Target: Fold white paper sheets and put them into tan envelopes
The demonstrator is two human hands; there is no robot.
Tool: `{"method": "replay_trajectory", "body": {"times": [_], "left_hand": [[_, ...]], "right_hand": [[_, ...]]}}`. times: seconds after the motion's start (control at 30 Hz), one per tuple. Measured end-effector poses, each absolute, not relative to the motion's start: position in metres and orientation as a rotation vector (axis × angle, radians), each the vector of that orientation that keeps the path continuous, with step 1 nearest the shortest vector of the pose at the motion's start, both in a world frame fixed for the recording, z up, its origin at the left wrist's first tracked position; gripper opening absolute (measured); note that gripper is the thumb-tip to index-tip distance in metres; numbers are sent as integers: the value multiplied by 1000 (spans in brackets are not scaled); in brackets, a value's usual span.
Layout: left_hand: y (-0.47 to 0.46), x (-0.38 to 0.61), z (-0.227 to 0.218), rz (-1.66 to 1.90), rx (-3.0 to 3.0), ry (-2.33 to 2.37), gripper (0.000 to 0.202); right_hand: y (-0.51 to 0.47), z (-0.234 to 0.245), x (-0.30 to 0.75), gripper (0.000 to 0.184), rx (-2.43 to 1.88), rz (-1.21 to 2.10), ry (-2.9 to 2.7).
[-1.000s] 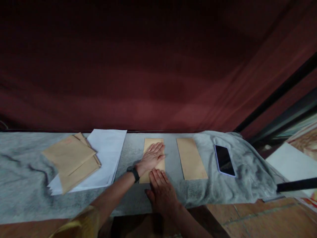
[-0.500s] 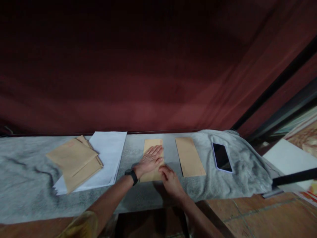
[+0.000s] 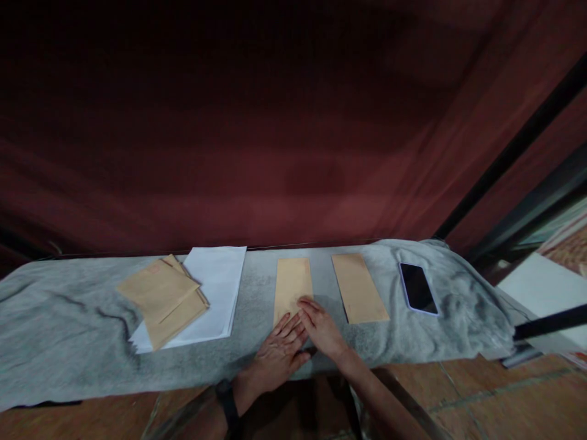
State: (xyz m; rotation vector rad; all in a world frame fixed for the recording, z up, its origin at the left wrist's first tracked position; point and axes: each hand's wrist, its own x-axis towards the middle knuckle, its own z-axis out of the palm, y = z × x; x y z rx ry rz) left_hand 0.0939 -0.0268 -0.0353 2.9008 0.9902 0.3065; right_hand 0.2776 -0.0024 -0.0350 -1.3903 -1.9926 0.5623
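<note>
A long brown envelope (image 3: 292, 284) lies flat on the grey cloth (image 3: 68, 330) covering the table. My left hand (image 3: 277, 351) rests open at the envelope's near end, fingers stretched out flat over its lower edge. My right hand (image 3: 323, 330) lies beside it on the right, fingers flat and touching the envelope's near right corner. A black band sits on my left wrist. A second brown envelope (image 3: 359, 295) lies a short way to the right, untouched.
To the left, a loose pile of brown envelopes (image 3: 162, 297) sits on white paper sheets (image 3: 215, 287). A dark phone (image 3: 417, 288) lies face up on the cloth at right. A red curtain hangs behind. A black bar (image 3: 548, 322) crosses at far right.
My left hand slid back from the envelope's middle to its near end. My right hand moved up and rightward onto the near right corner. The view shifted a little.
</note>
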Motion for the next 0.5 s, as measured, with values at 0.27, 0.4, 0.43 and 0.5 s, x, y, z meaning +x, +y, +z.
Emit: {"method": "replay_trajectory", "body": {"times": [0.27, 0.4, 0.43, 0.5], "left_hand": [[-44, 100, -47, 395, 2792, 1111, 67], [-52, 105, -42, 413, 2728, 1126, 68], [-53, 106, -41, 400, 2718, 1135, 68], [-56, 108, -41, 373, 2711, 1154, 70]], "right_hand": [[1, -45, 273, 51, -1408, 421, -2392], [11, -51, 273, 50, -1488, 333, -2401], [15, -52, 272, 50, -1509, 300, -2397], [27, -55, 269, 51, -1547, 227, -2385]]}}
